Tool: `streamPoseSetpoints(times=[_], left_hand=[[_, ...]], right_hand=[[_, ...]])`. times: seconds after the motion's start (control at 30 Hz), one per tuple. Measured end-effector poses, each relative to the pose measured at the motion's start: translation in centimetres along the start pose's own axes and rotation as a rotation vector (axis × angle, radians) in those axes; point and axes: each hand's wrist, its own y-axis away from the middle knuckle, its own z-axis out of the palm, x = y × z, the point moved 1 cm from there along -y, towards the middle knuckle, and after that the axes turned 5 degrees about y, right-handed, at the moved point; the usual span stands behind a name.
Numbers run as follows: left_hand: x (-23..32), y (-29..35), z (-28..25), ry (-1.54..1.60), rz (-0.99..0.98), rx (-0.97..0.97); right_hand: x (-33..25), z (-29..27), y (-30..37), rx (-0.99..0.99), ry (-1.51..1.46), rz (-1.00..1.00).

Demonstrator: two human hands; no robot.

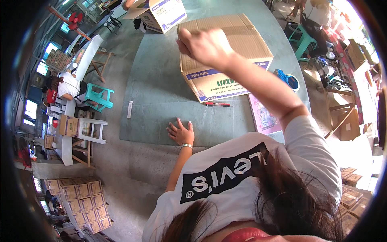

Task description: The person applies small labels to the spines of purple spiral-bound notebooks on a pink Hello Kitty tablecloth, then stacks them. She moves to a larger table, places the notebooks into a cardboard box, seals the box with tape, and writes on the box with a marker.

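Note:
My left hand (181,132) lies on the near edge of the green table (157,97), fingers spread, with a metal-banded watch (186,145) on the wrist. Across the large brown cardboard box (252,38) reaches my right arm. Over the box's top, toward its left side, my right hand (205,46) is curled into a fist; whatever it may hold is hidden. A strip of tape runs along the box top. In front of the box lies a red pen (217,104). To the right are a pink spiral notebook (264,115) and a blue tape dispenser (287,80).
Another carton (163,16) with raised flaps stands at the table's far left, a person's hand beside it. Leftward, a person in white (69,85) sits at a long table near a teal stool (99,98). Stacked cartons (82,201) fill the lower left; a green stool (303,42) stands right.

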Motion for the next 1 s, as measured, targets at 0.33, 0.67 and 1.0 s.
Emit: streamPoseSetpoints(times=[0.33,0.67,1.0], left_hand=[[0.1,-0.5,0.5,0.025,0.051,0.043],[3.5,1.6,0.3,0.469,0.600,0.202],[33.7,5.2,3.6,0.829,1.184,-0.484]], right_hand=[[3.6,2.7,-0.8,-0.432,-0.115,0.135],[18.7,-6.5,30.3,-0.391,0.150,0.958],[19.4,-7.3,43.1,-0.728,0.224,1.126]])
